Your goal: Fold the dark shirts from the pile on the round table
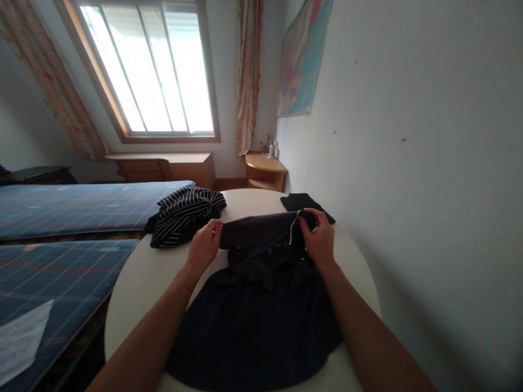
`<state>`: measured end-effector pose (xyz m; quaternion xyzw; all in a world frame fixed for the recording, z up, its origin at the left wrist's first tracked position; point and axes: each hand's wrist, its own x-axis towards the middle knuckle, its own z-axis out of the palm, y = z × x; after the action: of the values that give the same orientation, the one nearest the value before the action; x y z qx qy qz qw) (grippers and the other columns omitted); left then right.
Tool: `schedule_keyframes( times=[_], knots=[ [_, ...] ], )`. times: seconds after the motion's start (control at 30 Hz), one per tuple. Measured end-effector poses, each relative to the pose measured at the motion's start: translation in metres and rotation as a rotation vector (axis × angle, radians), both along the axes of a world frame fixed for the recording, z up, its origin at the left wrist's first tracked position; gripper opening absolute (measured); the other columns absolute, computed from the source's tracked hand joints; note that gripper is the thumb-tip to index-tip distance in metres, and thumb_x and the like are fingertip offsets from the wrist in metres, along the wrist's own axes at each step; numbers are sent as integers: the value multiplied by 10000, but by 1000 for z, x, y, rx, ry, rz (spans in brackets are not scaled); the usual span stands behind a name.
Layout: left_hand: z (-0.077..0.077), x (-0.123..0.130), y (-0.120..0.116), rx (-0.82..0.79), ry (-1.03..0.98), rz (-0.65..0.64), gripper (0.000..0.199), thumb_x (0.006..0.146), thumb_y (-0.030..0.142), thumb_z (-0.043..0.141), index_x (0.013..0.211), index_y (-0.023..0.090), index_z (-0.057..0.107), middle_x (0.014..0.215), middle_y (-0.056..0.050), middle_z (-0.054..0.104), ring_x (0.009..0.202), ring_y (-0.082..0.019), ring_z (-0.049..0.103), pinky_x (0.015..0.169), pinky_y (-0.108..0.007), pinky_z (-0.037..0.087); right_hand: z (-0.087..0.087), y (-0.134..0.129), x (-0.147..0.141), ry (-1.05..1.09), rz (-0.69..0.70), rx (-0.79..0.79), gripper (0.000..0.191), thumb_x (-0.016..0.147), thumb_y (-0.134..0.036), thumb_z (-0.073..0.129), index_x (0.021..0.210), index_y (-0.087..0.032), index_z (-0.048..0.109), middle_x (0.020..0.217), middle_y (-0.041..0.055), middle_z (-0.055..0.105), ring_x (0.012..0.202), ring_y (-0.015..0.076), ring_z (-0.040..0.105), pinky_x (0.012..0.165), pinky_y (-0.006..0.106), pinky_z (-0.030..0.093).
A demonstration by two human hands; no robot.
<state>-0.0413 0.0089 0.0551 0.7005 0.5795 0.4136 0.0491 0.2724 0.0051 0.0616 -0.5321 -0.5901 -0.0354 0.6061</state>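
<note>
A dark garment point(261, 326) lies on the round white table point(134, 288), its wide lower part spread toward me. Its upper part is folded over or raised in a band between my hands, with a row of small light rings and a thin white strip near the right end. My left hand point(205, 243) pinches the left end of that band. At the right end, my right hand point(319, 235) grips the cloth between thumb and fingers, close to the white strip.
A bunched black-and-white striped garment point(183, 212) sits at the table's back left. Folded black cloth point(302, 202) lies at the back right, near the wall. Plaid mattresses point(61, 283) are on the left, one with a paper sheet point(25, 337). A corner shelf point(265, 163) stands behind.
</note>
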Motion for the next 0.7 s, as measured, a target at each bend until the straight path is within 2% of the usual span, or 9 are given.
schedule_keyframes(
  times=[0.07,0.17,0.23,0.33,0.47,0.57,0.63,0.7],
  knots=[
    [1,-3,2,27,-42,3,281,984,378,423,1039,212,643,936,-55,723,799,-208,681,710,-285,472,0,0,0,-7,2,-8,321,892,-443,619,1092,-198,674,1013,90,719,899,248,659,857,397,507],
    [8,-7,6,69,-32,-62,281,978,384,439,1034,209,651,936,-48,726,821,-204,680,739,-279,482,0,1,0,-55,-41,-22,347,898,-490,608,1059,-194,690,968,90,714,879,251,642,835,394,496],
    [18,-11,11,93,40,-93,274,975,374,448,1012,211,664,928,-43,731,839,-206,679,777,-285,485,3,2,1,-112,-87,-41,377,902,-526,595,1032,-189,704,917,94,704,861,258,627,814,396,492],
    [41,-17,22,139,216,-74,266,981,354,449,991,222,679,995,-40,738,924,-222,681,836,-301,481,13,6,3,-226,-96,-57,374,917,-535,578,980,-195,720,897,95,697,871,263,621,817,395,488],
    [82,-27,40,190,461,68,287,1000,375,435,1050,236,681,1090,-48,724,964,-255,678,818,-328,487,37,20,-2,-291,0,-70,284,931,-463,586,955,-214,720,994,90,714,951,264,646,865,388,487],
    [110,-35,54,192,594,204,322,1010,390,403,1112,241,669,1140,-72,703,961,-281,678,785,-353,492,59,38,-16,-269,104,-101,230,935,-400,584,994,-213,704,1017,87,725,949,265,664,870,397,498],
    [123,-40,64,157,643,295,364,1020,391,359,1121,225,667,1134,-99,696,957,-302,675,787,-382,493,69,52,-31,-245,213,-105,205,940,-346,568,1039,-210,685,1028,81,728,957,255,670,889,403,503],
    [129,-46,75,83,658,370,391,1022,342,327,1098,179,674,1107,-143,691,976,-328,666,809,-422,487,72,66,-49,-229,358,-108,208,941,-285,548,1099,-207,659,1073,74,722,1002,236,668,931,401,501]
  ],
)
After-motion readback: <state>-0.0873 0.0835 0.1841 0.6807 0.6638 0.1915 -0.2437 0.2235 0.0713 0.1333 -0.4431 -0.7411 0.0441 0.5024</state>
